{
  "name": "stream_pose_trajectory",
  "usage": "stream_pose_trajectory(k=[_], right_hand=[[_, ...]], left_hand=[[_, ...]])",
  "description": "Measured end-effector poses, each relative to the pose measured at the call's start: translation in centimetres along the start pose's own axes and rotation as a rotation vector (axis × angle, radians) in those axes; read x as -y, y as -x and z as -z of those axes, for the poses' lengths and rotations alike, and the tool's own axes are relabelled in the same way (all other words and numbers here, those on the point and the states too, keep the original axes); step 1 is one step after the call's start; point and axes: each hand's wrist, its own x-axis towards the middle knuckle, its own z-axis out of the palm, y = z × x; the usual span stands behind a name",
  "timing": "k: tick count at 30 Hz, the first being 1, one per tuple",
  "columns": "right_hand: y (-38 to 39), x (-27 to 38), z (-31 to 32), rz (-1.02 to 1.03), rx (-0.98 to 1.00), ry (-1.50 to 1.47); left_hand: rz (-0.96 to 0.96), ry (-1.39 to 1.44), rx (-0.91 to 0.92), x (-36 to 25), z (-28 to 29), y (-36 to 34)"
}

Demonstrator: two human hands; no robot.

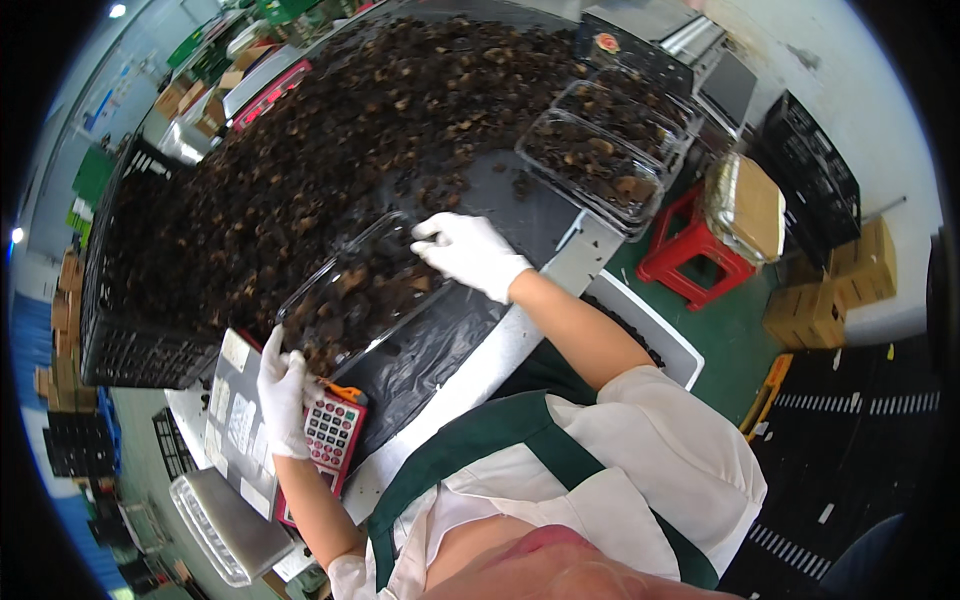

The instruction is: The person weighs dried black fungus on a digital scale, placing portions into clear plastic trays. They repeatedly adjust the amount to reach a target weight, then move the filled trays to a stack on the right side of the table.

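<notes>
A clear plastic tray [388, 325] filled with dark brown, frilly wood ear mushrooms [350, 285] lies in front of me on black sheeting. My left hand [284, 392], in a white glove, is at the tray's left end. Its index finger reaches along the end and the other fingers are bent against the rim. Over the right end is my right hand [468, 254], also white-gloved, with fingertips drawn together in a pinch. Whatever they may hold is too small to make out. A large heap of loose wood ear mushrooms [330, 140] spreads behind the tray.
Filled clear trays [590, 165] sit at the right, before a metal machine [690, 50]. A red calculator [332, 432] and a grey scale [240, 425] lie near my left arm. A black crate [140, 345] stands left, a red stool [695, 250] right, with a white bin [655, 330] below the table edge.
</notes>
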Motion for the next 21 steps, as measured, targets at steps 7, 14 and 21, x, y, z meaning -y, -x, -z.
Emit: stream_pose_trajectory(k=[7, 14, 21], right_hand=[[4.9, -7.0, 12.3, -0.08, -0.434, -0.144], [6.6, -11.8, 22.4, -0.204, -0.8, -0.098], [6.6, -17.0, 25.9, -0.214, -0.885, -0.326]], left_hand=[[-0.103, 0.048, 0.455, -5.4, -14.9, -8.4], [-0.262, -0.09, 0.669, -14.6, -32.1, -14.7], [-0.519, -0.109, 0.587, -14.8, -45.5, -20.3]])
